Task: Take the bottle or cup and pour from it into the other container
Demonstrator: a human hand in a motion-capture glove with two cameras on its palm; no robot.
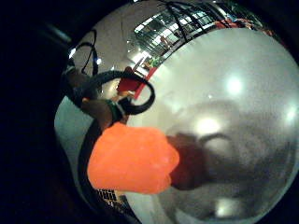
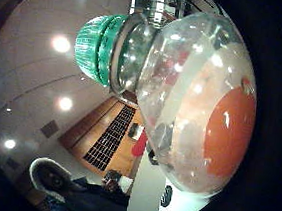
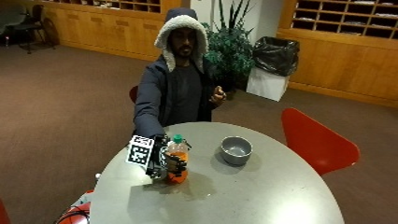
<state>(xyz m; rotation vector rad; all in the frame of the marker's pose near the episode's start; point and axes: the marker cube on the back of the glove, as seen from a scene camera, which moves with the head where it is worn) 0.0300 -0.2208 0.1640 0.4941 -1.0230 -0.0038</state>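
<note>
Nearest the camera in the outside view, low and left of the frame's centre, the black-gloved right hand (image 3: 163, 162) is wrapping its fingers around a clear plastic bottle with a green screw cap and orange liquid in its lower part (image 3: 177, 161), which is standing upright on, or only just above, the round grey table (image 3: 267, 196); whether its base is touching cannot be told. The thumb-side palm view is showing the same bottle filling the frame close to the palm, with the green cap (image 2: 97, 48) screwed on and the orange liquid gathered at the far end. The little-finger-side view is showing an orange-tinted mass pressed near the lens over the grey tabletop. Further back, right of centre on the table and well apart from the bottle, a small round grey metal bowl (image 3: 236, 150) is sitting open and looking empty. Beyond it, the person's bare hand (image 3: 217, 95) is hanging raised at the chest, touching nothing. As a judgement, the grasp is achieved and the task is at an early stage: uncapping, carrying to the bowl, tilting and pouring are all remaining.
</note>
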